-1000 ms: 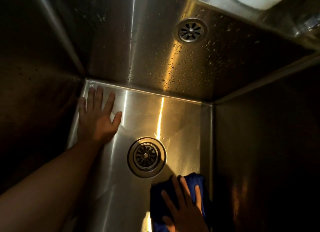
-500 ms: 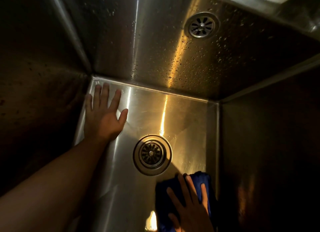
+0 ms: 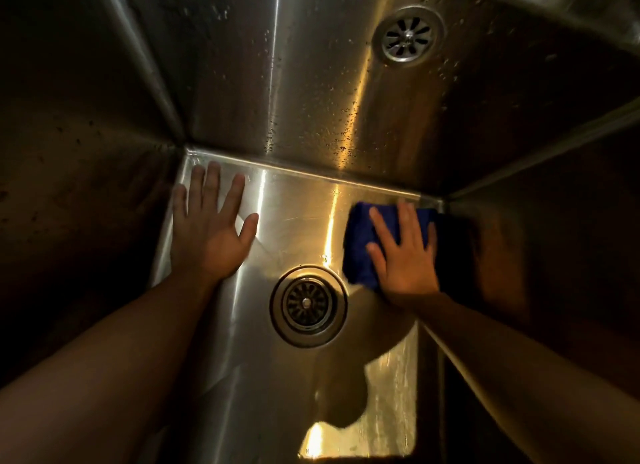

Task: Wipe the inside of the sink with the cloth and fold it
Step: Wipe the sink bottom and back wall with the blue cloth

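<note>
The deep, square-cornered stainless-steel sink [image 3: 304, 124] fills the view, its far wall beaded with water drops, which suggests the walls have yet to be wiped while the floor is being worked. Set high in that far wall is a round slotted metal overflow grille [image 3: 408, 33]; in the middle of the floor sits the round steel drain strainer [image 3: 308, 306], uncovered and clear of both hands.

The folded dark-blue cloth [image 3: 360, 245] lies flat on the sink floor in the far right corner, just beside the seam where floor meets wall and just right of the drain. It seems bunched into a pad so that a palm can drive it into the corner.

The right hand [image 3: 405, 255] presses down on the cloth, fingers spread and straight, palm flat; it does not clamp the cloth but pins it under an open hand (a pushing hold, good for sliding). Its forearm reaches in from the lower right, nearly straight.

The left hand [image 3: 211, 228] holds nothing: it lies flat and open on the bare floor at the far left corner, fingertips almost at the back seam, probably bracing the person's lean into the basin. Folding has not begun.
</note>
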The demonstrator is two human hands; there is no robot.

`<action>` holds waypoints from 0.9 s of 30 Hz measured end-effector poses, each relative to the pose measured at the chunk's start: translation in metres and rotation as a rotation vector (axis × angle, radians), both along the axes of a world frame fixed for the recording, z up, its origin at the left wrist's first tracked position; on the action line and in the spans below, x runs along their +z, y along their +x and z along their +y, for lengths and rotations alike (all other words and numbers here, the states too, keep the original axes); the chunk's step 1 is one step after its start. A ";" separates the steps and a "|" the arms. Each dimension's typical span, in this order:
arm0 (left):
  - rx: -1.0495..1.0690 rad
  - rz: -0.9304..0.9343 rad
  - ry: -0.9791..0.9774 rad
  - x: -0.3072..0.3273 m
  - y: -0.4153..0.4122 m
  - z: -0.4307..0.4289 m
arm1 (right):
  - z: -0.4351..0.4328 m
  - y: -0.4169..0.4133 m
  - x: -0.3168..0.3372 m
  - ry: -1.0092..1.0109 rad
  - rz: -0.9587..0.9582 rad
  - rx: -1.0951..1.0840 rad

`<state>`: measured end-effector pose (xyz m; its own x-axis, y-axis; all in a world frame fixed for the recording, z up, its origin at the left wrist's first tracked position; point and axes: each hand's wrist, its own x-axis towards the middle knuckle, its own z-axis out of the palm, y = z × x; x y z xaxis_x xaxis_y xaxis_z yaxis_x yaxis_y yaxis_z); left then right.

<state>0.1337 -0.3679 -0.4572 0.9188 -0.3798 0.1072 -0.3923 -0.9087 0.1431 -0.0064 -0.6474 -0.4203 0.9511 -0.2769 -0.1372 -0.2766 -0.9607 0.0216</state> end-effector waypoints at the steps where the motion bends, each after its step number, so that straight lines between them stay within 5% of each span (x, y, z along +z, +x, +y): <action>1: 0.004 0.002 -0.002 0.000 0.000 0.000 | -0.007 0.012 -0.001 -0.002 -0.022 -0.058; 13: 0.007 0.065 -0.020 0.009 -0.001 -0.001 | 0.045 0.041 -0.007 0.000 -0.056 -0.271; 20: 0.186 0.117 -0.576 0.074 0.002 -0.021 | 0.204 0.093 -0.010 0.166 0.015 0.116; 24: 0.196 0.048 -0.511 0.088 0.002 -0.018 | 0.200 0.085 0.013 0.481 -0.116 0.136; 27: 0.215 0.164 -0.210 0.073 -0.017 -0.010 | 0.135 0.036 0.023 0.352 -0.315 -0.150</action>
